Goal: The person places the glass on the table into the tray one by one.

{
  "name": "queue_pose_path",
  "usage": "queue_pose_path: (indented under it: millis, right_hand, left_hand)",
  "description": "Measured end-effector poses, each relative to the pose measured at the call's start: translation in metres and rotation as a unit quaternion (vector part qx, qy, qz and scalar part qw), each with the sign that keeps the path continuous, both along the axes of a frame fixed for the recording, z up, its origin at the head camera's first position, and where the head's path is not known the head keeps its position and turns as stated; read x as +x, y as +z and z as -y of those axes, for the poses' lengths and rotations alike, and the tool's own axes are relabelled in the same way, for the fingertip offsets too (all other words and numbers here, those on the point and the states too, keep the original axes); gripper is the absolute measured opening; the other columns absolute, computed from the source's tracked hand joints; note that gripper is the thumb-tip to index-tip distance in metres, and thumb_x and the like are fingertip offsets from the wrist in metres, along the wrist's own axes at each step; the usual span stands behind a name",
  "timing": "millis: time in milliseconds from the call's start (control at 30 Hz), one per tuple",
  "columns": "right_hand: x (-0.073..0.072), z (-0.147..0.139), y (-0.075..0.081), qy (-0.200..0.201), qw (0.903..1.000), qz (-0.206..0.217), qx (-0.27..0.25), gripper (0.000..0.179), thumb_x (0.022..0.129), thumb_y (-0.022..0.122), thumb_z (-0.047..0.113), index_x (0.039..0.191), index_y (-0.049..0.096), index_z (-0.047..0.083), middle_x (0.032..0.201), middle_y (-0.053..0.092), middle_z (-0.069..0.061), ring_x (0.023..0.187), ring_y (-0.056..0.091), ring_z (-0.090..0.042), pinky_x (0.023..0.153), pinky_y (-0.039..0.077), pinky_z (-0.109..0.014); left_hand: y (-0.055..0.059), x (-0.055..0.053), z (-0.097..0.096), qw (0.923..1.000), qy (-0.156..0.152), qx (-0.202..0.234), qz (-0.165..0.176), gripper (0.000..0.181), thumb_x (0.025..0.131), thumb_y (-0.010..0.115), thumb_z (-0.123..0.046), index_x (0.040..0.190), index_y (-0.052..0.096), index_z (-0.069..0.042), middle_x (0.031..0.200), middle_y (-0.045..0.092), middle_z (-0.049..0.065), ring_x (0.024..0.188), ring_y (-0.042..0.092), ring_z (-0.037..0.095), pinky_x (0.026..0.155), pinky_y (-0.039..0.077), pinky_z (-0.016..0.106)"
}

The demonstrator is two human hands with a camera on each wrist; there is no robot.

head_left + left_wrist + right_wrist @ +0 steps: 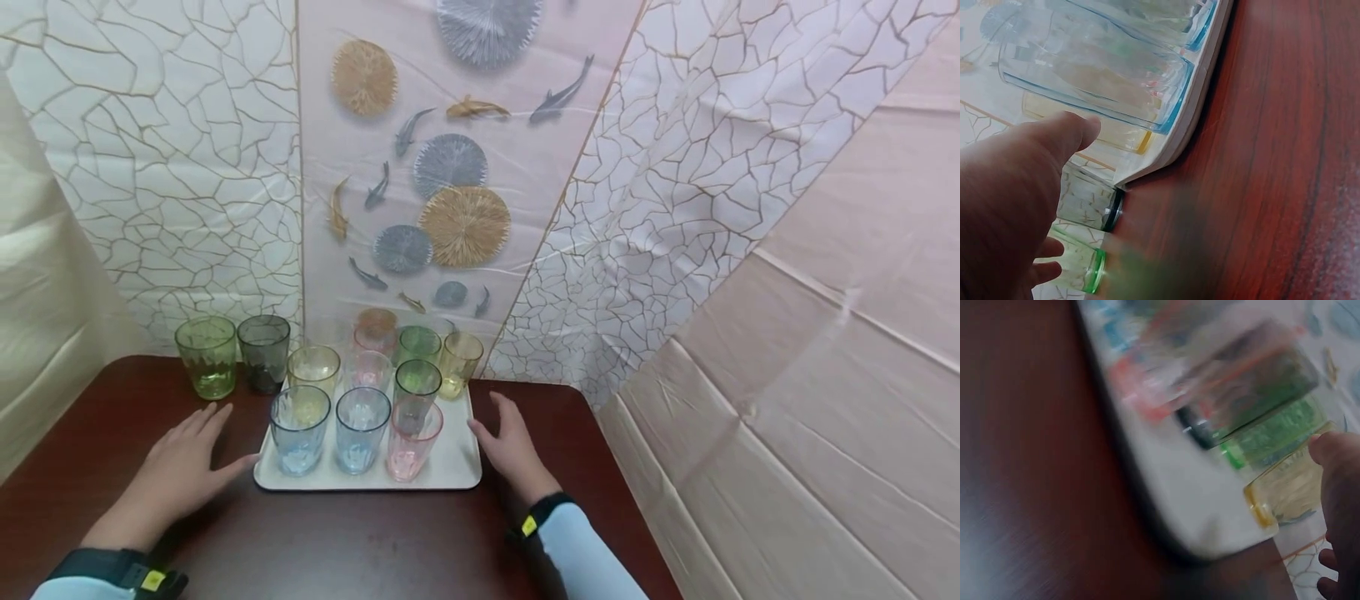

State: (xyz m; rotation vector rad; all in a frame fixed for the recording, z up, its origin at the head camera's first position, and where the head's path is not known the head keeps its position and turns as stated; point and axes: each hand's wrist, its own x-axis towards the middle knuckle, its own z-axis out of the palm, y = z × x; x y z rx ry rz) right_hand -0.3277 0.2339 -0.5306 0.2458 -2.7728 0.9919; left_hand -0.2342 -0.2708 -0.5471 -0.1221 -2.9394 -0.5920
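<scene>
A white tray (pixel 459 468) holds several clear tinted tumblers. Along its front stand a light blue tumbler (pixel 298 437), a second blue tumbler (pixel 363 437) and a pink tumbler (pixel 411 446). Behind these are a yellow tumbler (pixel 313 367), a grey tumbler (pixel 417 381) and more pink and green ones. Another yellow tumbler (pixel 460 367) is at the back right corner. My left hand (pixel 180 462) is beside the tray's left side, fingers spread, thumb tip right at the front left corner. On the other side, my right hand (pixel 519 450) reaches along the right edge, fingers extended, holding nothing.
Off the tray, a green tumbler (pixel 208 362) and a dark grey tumbler (pixel 264 357) stand at the back left of the dark wooden table (pixel 360 542). Patterned cloth (pixel 525 217) hangs close behind the table, and a plain pinkish cloth (pixel 810 433) slopes along its right side.
</scene>
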Motion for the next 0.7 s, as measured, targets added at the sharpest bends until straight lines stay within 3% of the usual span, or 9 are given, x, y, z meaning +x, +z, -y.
queue_pose_path:
  millis: [100,300,567,700]
  right_hand:
    - [0.025,-0.011,-0.006,0.018,0.9953,-0.028,0.091,0.074,0.100,0.066,0.049,0.159,0.042,0.011,0.157,0.046,-0.010,0.143,0.040,-0.027,0.116,0.038,-0.050]
    - [0.060,-0.023,-0.016,0.038,0.9828,-0.061,0.170,0.079,0.097,0.063,0.060,0.158,0.046,0.013,0.156,0.048,-0.010,0.144,0.040,-0.028,0.116,0.035,-0.055]
    - [0.073,-0.028,-0.023,0.036,0.9704,-0.085,0.223,0.081,0.095,0.060,0.067,0.156,0.049,0.015,0.158,0.047,-0.009,0.144,0.041,-0.028,0.115,0.036,-0.057]
    - [0.074,-0.027,-0.025,0.035,0.9715,-0.085,0.219,0.082,0.096,0.060,0.067,0.157,0.048,0.014,0.158,0.047,-0.009,0.144,0.040,-0.027,0.115,0.036,-0.057]
  left_hand:
    - [0.001,0.004,0.000,1.0000,0.000,0.004,-0.006,0.120,0.086,0.057,-0.082,0.156,0.033,0.013,0.153,0.030,0.045,0.137,0.027,0.062,0.106,0.023,0.081]
    - [0.000,0.010,0.003,0.9995,0.000,0.006,-0.031,0.118,0.087,0.059,-0.080,0.156,0.035,0.012,0.152,0.033,0.044,0.137,0.030,0.061,0.105,0.025,0.080]
    - [-0.004,0.015,0.006,0.9994,0.004,0.028,-0.019,0.116,0.089,0.059,-0.078,0.156,0.034,0.013,0.151,0.032,0.046,0.134,0.031,0.063,0.101,0.027,0.083]
    - [-0.001,0.006,0.013,0.9944,0.047,0.091,-0.025,0.108,0.093,0.061,-0.070,0.154,0.033,0.016,0.147,0.033,0.047,0.129,0.033,0.064,0.097,0.032,0.082]
